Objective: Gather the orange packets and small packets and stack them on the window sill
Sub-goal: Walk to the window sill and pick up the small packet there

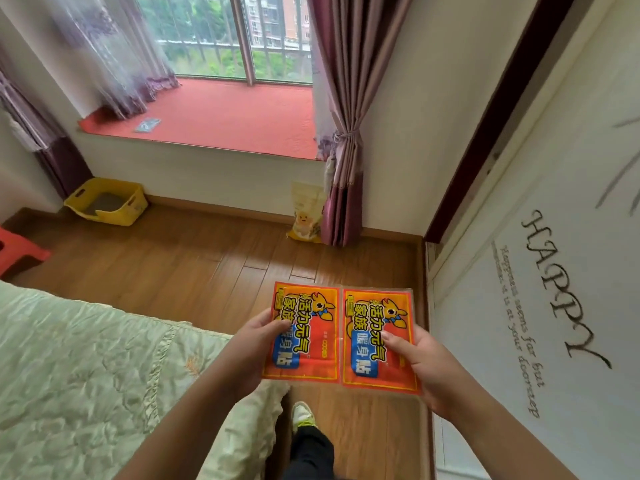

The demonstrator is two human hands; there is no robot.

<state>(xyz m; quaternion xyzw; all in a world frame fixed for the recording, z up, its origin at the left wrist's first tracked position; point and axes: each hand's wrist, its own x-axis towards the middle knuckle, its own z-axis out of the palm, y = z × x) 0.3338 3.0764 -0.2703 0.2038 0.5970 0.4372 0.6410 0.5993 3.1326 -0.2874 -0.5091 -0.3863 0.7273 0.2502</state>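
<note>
Left hand [254, 344] pinching glossy orange printed packet [303, 332]; right hand [420, 362] gripping matching second orange packet [377, 341], edges touching. Ahead: red-covered window sill [225, 116], small grey packet [148, 124], open wood floor [194, 268] between.

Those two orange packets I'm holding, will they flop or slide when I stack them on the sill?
The orange packets probably bend a little: they look thin and flat, joined side by side, each hand gripping one edge. The glossy film looks slippery, so a stack may slide. They seem light, held by the left hand and right hand with fingertips only.

Home bedroom: quilted bed [86, 358], curtained window [235, 36].
</note>
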